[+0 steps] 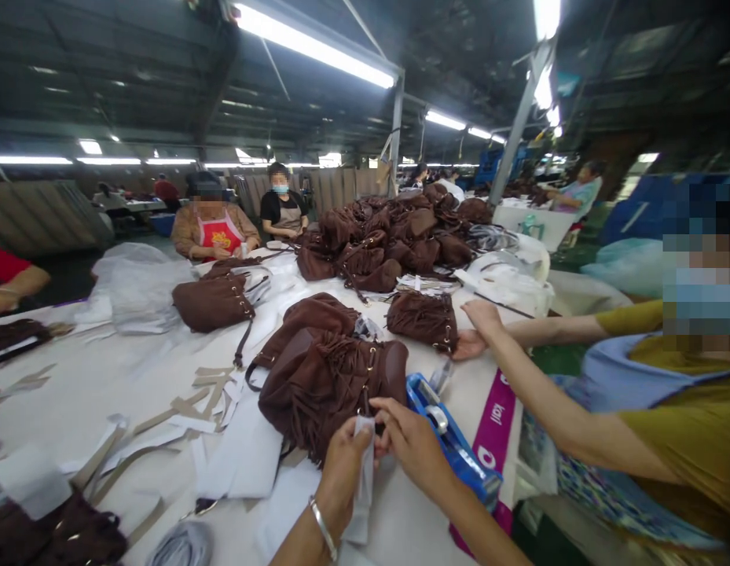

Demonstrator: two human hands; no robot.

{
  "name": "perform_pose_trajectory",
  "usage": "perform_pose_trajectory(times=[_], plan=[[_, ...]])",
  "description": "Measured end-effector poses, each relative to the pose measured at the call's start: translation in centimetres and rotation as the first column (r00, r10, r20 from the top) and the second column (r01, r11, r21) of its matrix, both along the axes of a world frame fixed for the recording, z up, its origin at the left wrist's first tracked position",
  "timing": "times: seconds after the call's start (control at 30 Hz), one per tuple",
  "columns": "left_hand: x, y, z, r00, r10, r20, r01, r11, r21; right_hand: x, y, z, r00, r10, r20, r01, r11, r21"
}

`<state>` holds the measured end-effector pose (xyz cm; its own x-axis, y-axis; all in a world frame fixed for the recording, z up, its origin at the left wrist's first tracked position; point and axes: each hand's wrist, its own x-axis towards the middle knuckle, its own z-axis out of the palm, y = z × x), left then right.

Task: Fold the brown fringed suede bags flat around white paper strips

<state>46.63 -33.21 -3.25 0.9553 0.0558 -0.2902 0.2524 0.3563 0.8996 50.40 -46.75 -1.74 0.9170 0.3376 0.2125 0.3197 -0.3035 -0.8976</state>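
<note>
My left hand [342, 464], with a silver bangle at the wrist, is closed on a folded strip of white paper [361, 491]. Thumb and fingers of my right hand [409, 440] pinch at the strip's upper right edge, by the strap hardware of a brown fringed handbag [323, 381]; exactly what they grip is partly hidden. The bag lies just beyond both hands, with gold rings on its front. Close to my right forearm stands a blue tape dispenser [453, 444].
A co-worker's hands [474, 334] hold another brown bag [422, 321] at the right. Behind rises a large heap of brown bags [394, 236]. Paper and tan strips [208, 393] litter the left. A roll of grey material [181, 544] lies near the front edge. Other people sit across the table.
</note>
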Motion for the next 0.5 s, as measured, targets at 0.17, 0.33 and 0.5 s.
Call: perform_pose_trajectory(times=[0.17,0.33,0.5], plan=[[0.0,0.6,-0.7,0.997,-0.068,0.029,0.069,0.997,-0.039,1.7,0.9,-1.0,0.990,0.111,0.087,-0.097,0.985,-0.144],[0.4,0.3,-1.5,0.998,-0.060,0.031,0.061,0.998,-0.033,2.1,0.3,-1.2,0.982,0.134,0.131,-0.111,0.978,-0.174],[0.3,0.0,-1.5,0.996,-0.028,0.084,0.028,1.000,0.001,-0.1,0.7,-3.0,0.989,-0.148,-0.001,0.148,0.989,0.001]])
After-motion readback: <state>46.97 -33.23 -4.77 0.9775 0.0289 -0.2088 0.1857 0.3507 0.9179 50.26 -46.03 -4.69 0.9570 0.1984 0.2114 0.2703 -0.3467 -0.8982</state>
